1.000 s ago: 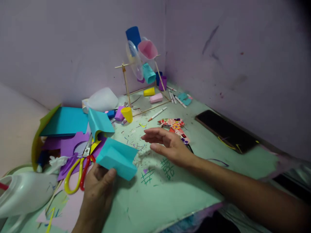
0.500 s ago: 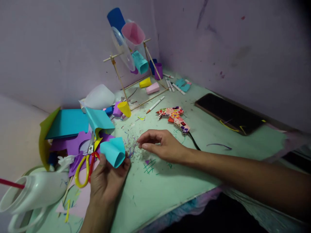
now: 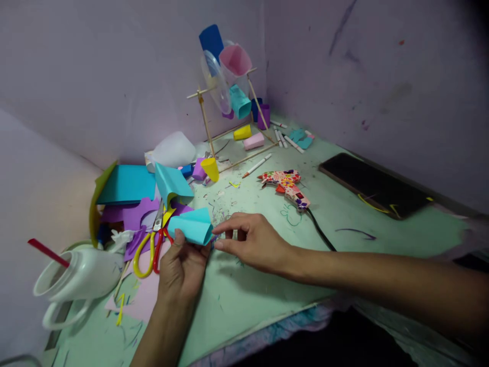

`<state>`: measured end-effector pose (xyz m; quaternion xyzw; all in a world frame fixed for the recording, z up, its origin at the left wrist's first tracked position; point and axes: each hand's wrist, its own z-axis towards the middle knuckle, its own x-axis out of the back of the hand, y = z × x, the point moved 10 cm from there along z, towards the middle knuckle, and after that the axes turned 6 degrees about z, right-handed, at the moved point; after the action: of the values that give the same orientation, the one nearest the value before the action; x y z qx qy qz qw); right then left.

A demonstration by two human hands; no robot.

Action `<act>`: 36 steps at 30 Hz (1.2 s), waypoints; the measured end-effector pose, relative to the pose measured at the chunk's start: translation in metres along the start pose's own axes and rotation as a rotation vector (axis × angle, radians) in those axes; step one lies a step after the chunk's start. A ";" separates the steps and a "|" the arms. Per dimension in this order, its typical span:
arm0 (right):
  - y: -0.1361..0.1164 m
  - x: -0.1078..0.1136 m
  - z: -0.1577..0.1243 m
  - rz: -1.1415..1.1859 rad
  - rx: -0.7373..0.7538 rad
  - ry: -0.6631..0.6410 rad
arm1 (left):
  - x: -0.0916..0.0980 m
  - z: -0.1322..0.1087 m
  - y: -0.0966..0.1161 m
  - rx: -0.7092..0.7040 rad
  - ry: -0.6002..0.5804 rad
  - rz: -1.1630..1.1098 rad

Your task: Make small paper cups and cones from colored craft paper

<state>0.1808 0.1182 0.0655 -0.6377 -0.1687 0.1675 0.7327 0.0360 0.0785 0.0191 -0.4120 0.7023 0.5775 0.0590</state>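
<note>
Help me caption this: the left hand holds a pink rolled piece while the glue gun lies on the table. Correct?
Not pink: the head view shows the left hand holding a turquoise rolled piece while the glue gun lies on the table.

The pale green surface (image 3: 229, 306) carries a flower-patterned glue gun (image 3: 287, 185), a dark phone (image 3: 370, 183) and a standing stick frame (image 3: 206, 125). 1 white marker (image 3: 257, 165) lies between gun and frame; 1 purple strip (image 3: 353, 232) lies near the phone.
</note>
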 end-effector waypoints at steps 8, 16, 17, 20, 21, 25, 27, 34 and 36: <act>0.016 -0.022 -0.002 0.037 -0.003 -0.067 | 0.000 -0.003 -0.008 -0.044 0.004 0.011; 0.024 -0.014 -0.001 0.115 -0.056 -0.014 | -0.001 -0.006 -0.001 -0.082 -0.001 0.057; 0.027 -0.011 -0.001 0.130 -0.100 0.001 | 0.001 -0.006 0.003 -0.099 0.011 0.066; 0.032 0.007 0.000 0.167 -0.165 0.136 | 0.007 -0.004 0.012 -0.142 0.050 0.060; 0.030 0.013 0.000 0.175 -0.152 0.183 | 0.008 -0.003 0.013 -0.144 0.059 0.056; 0.030 0.006 0.008 0.251 -0.149 0.100 | 0.009 -0.003 0.008 -0.097 0.082 0.049; 0.031 -0.010 0.011 0.352 -0.169 -0.049 | 0.008 -0.005 0.004 -0.071 0.087 0.048; 0.047 -0.027 0.009 0.699 -0.394 -0.176 | 0.010 -0.005 -0.003 0.002 0.130 0.300; 0.052 -0.028 0.006 0.712 -0.449 -0.177 | 0.013 -0.005 -0.005 0.028 0.146 0.359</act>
<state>0.1514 0.1171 0.0143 -0.7829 -0.0326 0.4233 0.4548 0.0325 0.0678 0.0100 -0.3197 0.7750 0.5376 -0.0903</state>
